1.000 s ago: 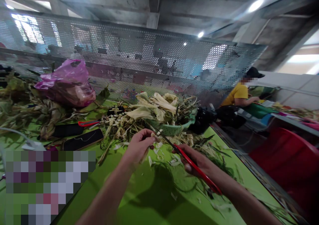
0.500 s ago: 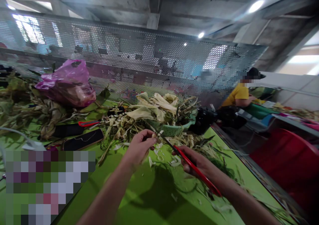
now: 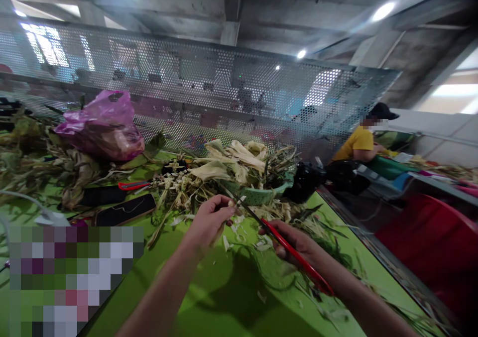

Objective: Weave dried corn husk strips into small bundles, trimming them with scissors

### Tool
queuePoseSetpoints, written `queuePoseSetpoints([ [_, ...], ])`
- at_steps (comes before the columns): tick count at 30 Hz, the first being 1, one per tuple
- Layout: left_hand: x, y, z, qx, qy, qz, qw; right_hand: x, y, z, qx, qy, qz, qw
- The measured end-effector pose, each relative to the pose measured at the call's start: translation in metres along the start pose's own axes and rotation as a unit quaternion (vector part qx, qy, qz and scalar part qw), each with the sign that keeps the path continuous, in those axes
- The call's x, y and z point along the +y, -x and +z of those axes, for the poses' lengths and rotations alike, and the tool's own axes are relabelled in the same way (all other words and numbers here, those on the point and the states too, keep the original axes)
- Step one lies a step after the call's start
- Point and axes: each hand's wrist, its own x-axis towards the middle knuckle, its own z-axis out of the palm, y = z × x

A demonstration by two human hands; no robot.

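Observation:
Over the green tabletop point(image 3: 157, 287), my left hand point(image 3: 211, 221) pinches a small pale piece point(image 3: 232, 204), apparently dried husk, between thumb and fingers. Red-handled scissors point(image 3: 298, 260) are gripped in my right hand point(image 3: 289, 241), their blades pointing up and left toward the pinched piece. The blades meet close to my left fingertips; whether they touch the piece I cannot tell. Just behind my hands stands a green basket point(image 3: 257, 196) heaped with dry corn husks point(image 3: 242, 160). Small pale scraps point(image 3: 226, 243) lie on the table below.
A purple plastic bag point(image 3: 108, 133) sits back left among dry husks point(image 3: 18, 143). Nearer are a dark phone point(image 3: 125, 210) and a red-handled tool point(image 3: 134, 185). A perforated metal screen point(image 3: 209, 88) stands behind. Right are a black bag point(image 3: 304, 180), a red chair point(image 3: 429, 247) and a person point(image 3: 358, 144).
Almost nothing differs. Both hands, the scissors and the pinched piece keep nearly the same places; the view has shifted very slightly.

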Motion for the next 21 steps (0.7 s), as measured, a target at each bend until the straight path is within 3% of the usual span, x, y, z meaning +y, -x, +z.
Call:
queuePoseSetpoints([
  [16,-0.003,-0.002,-0.002,-0.005,0.037,-0.005,0.999,-0.017,0.003,-0.002,-0.028,0.008,-0.013,0.999],
  [21,-0.002,-0.002,-0.001,-0.005,0.043,-0.008,0.999,-0.014,0.003,0.001,-0.008,-0.005,-0.007,1.0],
])
